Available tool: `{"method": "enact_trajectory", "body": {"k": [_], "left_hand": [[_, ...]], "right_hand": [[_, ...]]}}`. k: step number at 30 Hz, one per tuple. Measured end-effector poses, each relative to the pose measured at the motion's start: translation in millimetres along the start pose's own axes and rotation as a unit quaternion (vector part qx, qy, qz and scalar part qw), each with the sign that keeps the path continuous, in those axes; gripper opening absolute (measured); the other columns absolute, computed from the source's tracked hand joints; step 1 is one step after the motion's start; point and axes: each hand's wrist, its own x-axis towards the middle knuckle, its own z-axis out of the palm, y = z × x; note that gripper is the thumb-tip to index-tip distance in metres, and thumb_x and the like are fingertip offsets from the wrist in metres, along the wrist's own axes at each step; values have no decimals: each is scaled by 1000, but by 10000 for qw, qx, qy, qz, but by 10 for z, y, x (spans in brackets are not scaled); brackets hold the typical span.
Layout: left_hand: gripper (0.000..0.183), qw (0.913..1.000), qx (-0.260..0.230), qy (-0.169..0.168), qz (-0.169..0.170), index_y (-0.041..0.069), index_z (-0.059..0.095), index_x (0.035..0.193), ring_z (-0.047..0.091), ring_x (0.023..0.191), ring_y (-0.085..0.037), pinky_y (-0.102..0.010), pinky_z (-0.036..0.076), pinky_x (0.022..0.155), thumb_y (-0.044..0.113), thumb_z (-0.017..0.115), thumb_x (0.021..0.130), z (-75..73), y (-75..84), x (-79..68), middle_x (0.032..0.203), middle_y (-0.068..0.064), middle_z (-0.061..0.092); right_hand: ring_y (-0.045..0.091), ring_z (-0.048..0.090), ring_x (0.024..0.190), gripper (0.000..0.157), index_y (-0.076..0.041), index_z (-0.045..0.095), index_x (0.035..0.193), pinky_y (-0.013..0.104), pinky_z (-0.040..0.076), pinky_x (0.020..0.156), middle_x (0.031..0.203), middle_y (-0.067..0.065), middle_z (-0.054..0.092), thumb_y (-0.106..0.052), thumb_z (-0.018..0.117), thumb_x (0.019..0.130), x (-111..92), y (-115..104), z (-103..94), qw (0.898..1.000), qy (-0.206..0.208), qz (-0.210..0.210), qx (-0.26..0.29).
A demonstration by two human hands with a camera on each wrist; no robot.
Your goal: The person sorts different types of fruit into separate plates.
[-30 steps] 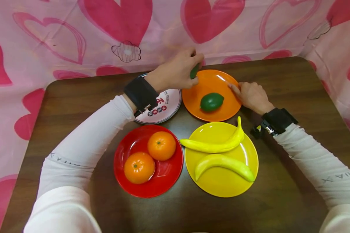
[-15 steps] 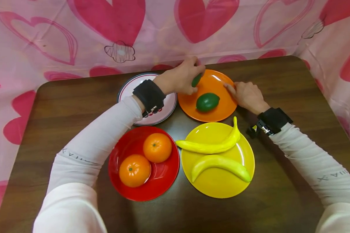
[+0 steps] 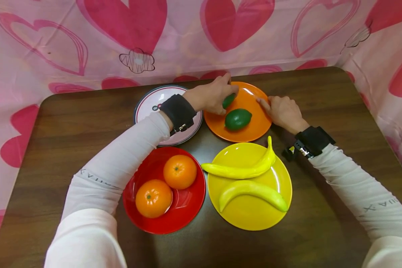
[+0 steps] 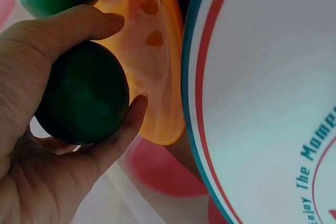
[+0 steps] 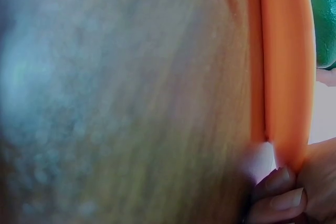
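Note:
My left hand (image 3: 216,95) grips a dark green lime (image 4: 86,95) between thumb and fingers, over the left part of the orange plate (image 3: 259,124). Another green lime (image 3: 238,119) lies on that plate, just in front of the held one. At the plate's right side, my right hand (image 3: 284,113) pinches the rim, thumb on top and fingers curled at the outer edge. The right wrist view shows those curled fingertips (image 5: 286,200) against the orange rim. Much of the held lime is covered by my left hand in the head view.
White plates (image 3: 147,98) with a printed design are stacked at the back left, partly under my left wrist. In front stand a red plate (image 3: 187,206) with two oranges (image 3: 179,171) and a yellow plate (image 3: 251,221) with two bananas (image 3: 254,193). A heart-patterned cloth (image 3: 181,33) hangs behind the table.
My left hand has come down and slightly right with the lime, closer over the orange plate. My right hand stays at the plate's rim. The head view has shifted a little.

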Motion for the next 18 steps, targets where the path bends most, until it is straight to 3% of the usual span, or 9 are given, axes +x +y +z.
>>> {"method": "enact_trajectory", "body": {"k": [10, 18], "left_hand": [[60, 9995, 20, -263, 191, 19, 52, 138, 40, 129, -30, -42, 52, 102, 27, 81, 87, 35, -2, 43, 141, -17, 34], [65, 9984, -36, -538, 158, 21, 50, 141, 43, 128, -30, -43, 51, 105, 29, 83, 86, 35, -41, 57, 144, -16, 35]], "right_hand": [[30, 52, 64, 65, -1, 59, 99, 35, 42, 57, 73, 13, 49, -59, 31, 107, -19, -14, -13, 10000, -51, -20, 52], [30, 51, 63, 67, -1, 58, 96, 35, 41, 56, 72, 13, 49, -61, 30, 106, -5, -13, 7, 9999, 15, -59, 91]]}}
